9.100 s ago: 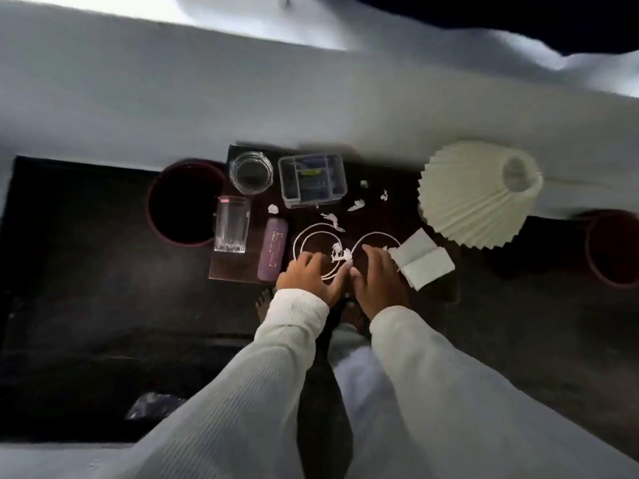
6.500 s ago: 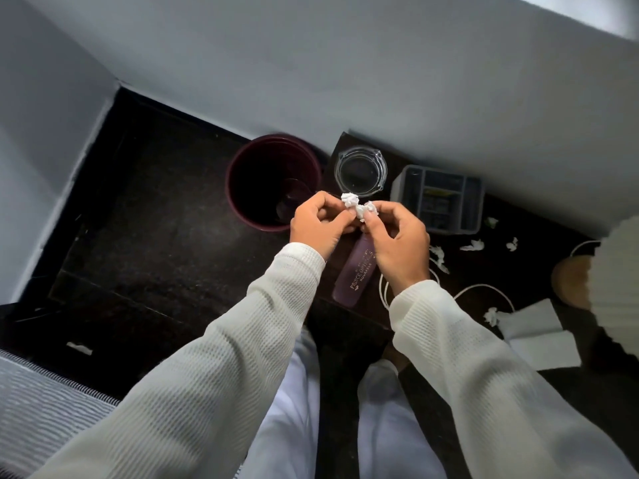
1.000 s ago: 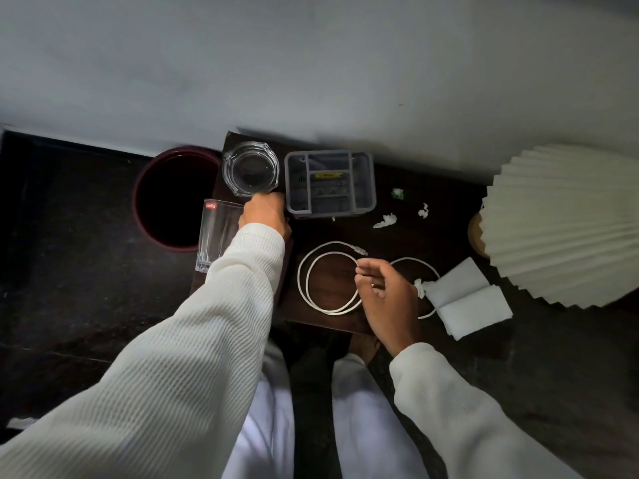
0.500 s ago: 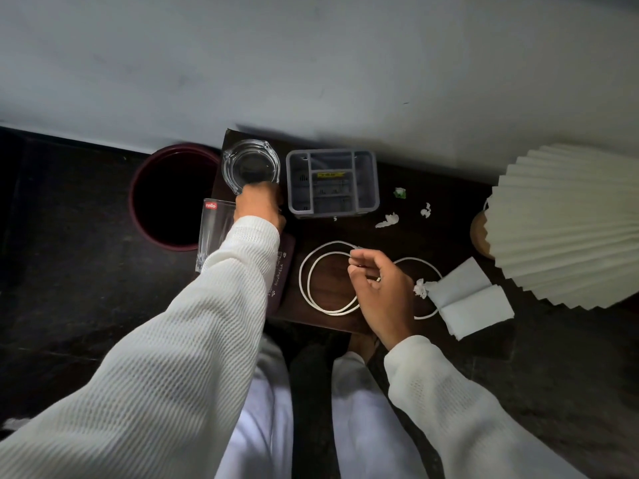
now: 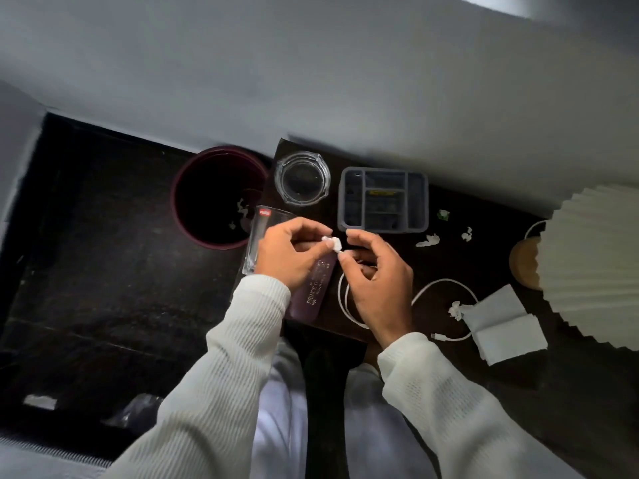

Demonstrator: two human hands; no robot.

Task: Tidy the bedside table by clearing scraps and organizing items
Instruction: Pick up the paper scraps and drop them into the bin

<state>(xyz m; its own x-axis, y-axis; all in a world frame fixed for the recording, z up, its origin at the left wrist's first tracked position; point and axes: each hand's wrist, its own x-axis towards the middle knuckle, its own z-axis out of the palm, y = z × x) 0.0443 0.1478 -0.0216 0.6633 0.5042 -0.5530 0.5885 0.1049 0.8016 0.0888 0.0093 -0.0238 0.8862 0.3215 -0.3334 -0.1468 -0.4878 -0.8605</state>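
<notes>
My left hand [image 5: 288, 254] and my right hand [image 5: 377, 281] meet above the dark bedside table [image 5: 484, 267], and between their fingertips is a small white paper scrap [image 5: 332, 243]. More scraps [image 5: 428, 240] lie on the table near the grey organizer tray [image 5: 383, 200], one [image 5: 455, 310] beside the folded white napkins [image 5: 503, 324]. A white cable [image 5: 446, 283] coils under my right hand. A purple tube [image 5: 316, 292] lies under my left wrist. The maroon bin [image 5: 216, 198] stands on the floor at the left, with scraps inside.
A glass ashtray [image 5: 301, 178] sits at the table's back left, a clear tumbler [image 5: 257, 236] just in front of it. A pleated white lamp shade [image 5: 594, 267] on a wooden base [image 5: 524, 262] overhangs the right side. Dark floor lies to the left.
My left hand has left the ashtray and come to the middle. My right hand has lifted off the cable. Both now pinch a scrap together, and the view has shifted left.
</notes>
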